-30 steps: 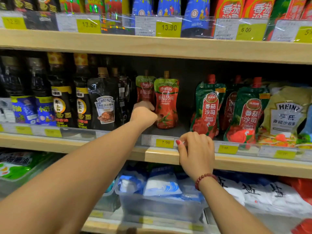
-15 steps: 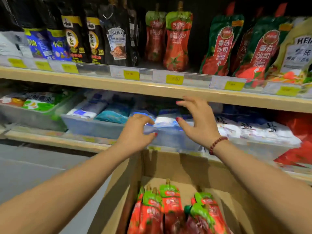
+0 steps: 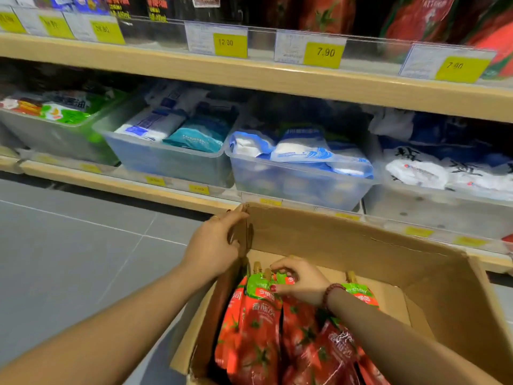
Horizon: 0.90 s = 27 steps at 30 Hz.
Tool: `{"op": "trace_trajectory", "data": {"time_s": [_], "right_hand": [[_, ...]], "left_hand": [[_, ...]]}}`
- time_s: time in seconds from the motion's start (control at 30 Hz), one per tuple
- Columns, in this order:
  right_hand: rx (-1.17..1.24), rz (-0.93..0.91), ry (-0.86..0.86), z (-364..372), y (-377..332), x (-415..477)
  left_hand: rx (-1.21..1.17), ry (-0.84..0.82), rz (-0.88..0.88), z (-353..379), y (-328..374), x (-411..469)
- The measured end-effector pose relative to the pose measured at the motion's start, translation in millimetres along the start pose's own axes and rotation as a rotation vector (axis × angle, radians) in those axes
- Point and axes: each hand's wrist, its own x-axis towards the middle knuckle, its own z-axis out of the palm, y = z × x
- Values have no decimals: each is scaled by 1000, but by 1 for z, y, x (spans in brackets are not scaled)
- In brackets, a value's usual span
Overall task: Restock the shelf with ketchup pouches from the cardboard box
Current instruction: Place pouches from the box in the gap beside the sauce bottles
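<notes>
An open cardboard box (image 3: 347,240) sits on the floor at the lower right, holding several red ketchup pouches (image 3: 258,329) with green tops and tan caps. My left hand (image 3: 213,245) grips the box's left flap at its upper corner. My right hand (image 3: 301,280) is inside the box, fingers closing around the green top of one pouch. The ketchup shelf (image 3: 277,79) is at the top of the view, where only the bottoms of red pouches (image 3: 324,15) show behind yellow price tags.
Clear plastic bins (image 3: 172,162) of blue and white bagged goods fill the lower shelf right behind the box. A bin with green packets (image 3: 55,129) stands at the left. Grey tiled floor (image 3: 83,259) lies left of the box.
Both hands came down from the ketchup shelf to the box. The left took hold of the flap, the right reached onto a pouch. The view tilted downward.
</notes>
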Motion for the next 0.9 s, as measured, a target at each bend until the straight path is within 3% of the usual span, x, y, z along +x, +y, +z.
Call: {"op": "trace_trajectory", "data": {"time_s": [0.37,0.6,0.77,0.9], "right_hand": [[-227,-49,-230,15,9,22],[-38,-74,-69,17,10,9],[244,-51,-205,1,0,1],[359,-34,-204,-17,-6,-10]], "left_hand": [[-135,63,-37,8,-2,-3],[-136,82,-30,10,-3,-4],[-107,72,-29,11,-6,-2],[-66,66,-27,13,-7,-2]]}}
